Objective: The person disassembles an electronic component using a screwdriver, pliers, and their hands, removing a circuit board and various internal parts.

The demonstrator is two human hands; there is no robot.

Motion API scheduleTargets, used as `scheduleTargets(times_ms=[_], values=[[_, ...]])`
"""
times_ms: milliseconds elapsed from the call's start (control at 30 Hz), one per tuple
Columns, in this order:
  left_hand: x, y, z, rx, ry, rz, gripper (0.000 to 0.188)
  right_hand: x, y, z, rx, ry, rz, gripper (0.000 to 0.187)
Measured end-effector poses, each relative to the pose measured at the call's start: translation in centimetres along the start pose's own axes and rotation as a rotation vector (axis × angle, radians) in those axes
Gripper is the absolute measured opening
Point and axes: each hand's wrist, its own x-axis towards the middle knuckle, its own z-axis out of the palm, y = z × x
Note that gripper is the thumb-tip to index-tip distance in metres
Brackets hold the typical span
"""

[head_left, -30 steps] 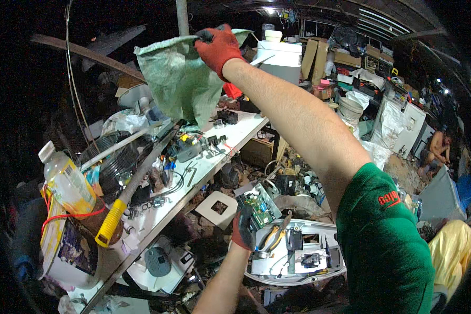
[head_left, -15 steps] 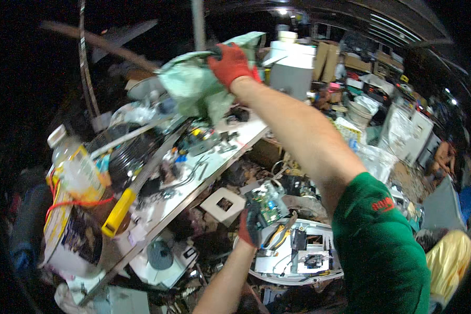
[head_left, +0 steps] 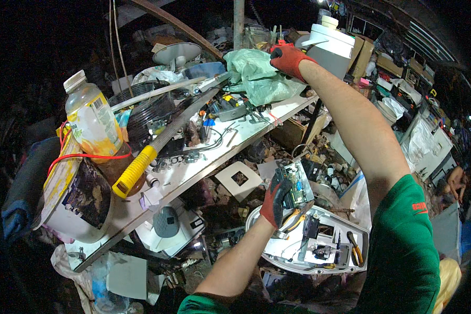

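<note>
Your long white table [head_left: 201, 168] runs from near left to far right, full of bits. Right of it, a white tray [head_left: 283, 252] seems handy for keeping tools and small parts together. A big white and grey tub [head_left: 332, 49] stands far off, just past your right hand [head_left: 292, 62], so it could block a reach. A green sack [head_left: 261, 78] lies heaped on the table's far part, beside that hand. Those fingers are curled in; I cannot tell if they pinch the sack. A tool with a yellow handle [head_left: 135, 170] lies across the table on the left and could get in the way. Your left hand [head_left: 276, 201] grips the left side of a green circuit board [head_left: 298, 186] in its pale case, above the tray's far left edge, maybe so its parts show. Orange-handled pliers [head_left: 356, 248] lie in the tray, on the right.
</note>
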Motion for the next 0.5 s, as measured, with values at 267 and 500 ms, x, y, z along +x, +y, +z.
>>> scheduleTargets(times_ms=[267, 500], values=[[1.1, -1.2, -1.2, -0.099, 0.022, -0.080, 0.039, -7.5, -1.0, 0.9, 0.092, 0.194, -0.389, 0.035], [0.0, -0.9, 1.0, 0.058, -0.001, -0.033, 0.040, -22.4, -3.5, -2.3, -0.056, -0.048, -0.567, 0.038]])
